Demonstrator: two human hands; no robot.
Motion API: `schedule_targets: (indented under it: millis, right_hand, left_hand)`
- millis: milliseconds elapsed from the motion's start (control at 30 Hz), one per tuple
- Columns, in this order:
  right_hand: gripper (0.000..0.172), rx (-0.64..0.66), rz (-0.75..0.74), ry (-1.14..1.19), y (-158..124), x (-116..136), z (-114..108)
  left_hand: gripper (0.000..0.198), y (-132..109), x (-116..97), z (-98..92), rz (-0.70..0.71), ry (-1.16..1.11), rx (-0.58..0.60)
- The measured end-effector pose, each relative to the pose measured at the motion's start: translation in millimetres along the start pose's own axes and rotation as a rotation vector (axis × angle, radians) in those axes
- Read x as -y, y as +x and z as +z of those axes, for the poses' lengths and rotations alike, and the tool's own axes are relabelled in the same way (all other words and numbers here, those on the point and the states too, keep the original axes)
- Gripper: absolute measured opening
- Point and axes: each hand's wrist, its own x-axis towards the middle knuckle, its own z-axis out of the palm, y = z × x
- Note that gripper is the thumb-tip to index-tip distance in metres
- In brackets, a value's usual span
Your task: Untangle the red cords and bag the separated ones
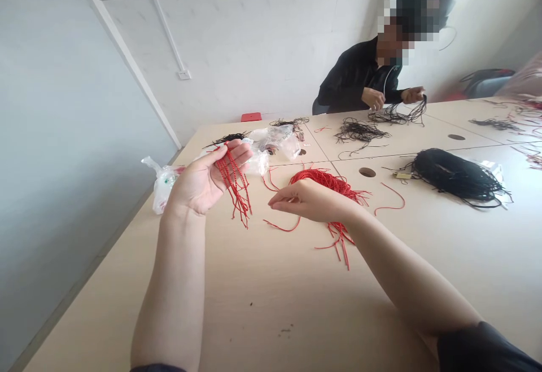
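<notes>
The person's left hand [203, 177] lies palm up, fingers slightly curled, with a bunch of thin red cords [234, 187] hanging from it over the tabletop [254, 310]; whether the fingers actually grip them, I cannot tell. The right hand [311, 201] hovers apart from it, fingers together and relaxed, holding nothing that I can see, just above a heap of red cord [330, 183] near the table's middle. A clear plastic bag [265, 146] lies beyond the left hand. Towards the right edge sits a large black cord bundle [455, 177]. Across the far edge, a co-worker's hands [392, 96] hold looped black cords [398, 113].
</notes>
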Motion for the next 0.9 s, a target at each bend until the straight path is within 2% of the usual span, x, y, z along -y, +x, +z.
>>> schedule_targets:
  millis: [200, 433, 633, 800, 900]
  right_hand:
    - [0.022, -0.081, 0.006, -0.023, -2, 6, -8]
    - [0.023, -0.153, -0.03, -0.045, -5, 7, -14]
    - [0.022, -0.183, -0.021, -0.01, -6, 8, -14]
    - [0.02, -0.307, -0.098, 0.103, -6, 13, -11]
    - [0.024, -0.382, -0.145, 0.134, -5, 18, -7]
  left_hand:
    - [0.025, 0, 1, 2.8, -0.086, 0.009, 0.038]
    - [0.022, -2, -4, -0.2, -0.213, 0.064, 0.259]
    - [0.021, -4, -4, 0.2, -0.252, 0.187, 0.347]
    - [0.026, -8, 3, 8.5, -0.303, 0.292, 0.399]
    - [0.029, -8, 9, 12.2, -0.301, 0.337, 0.438]
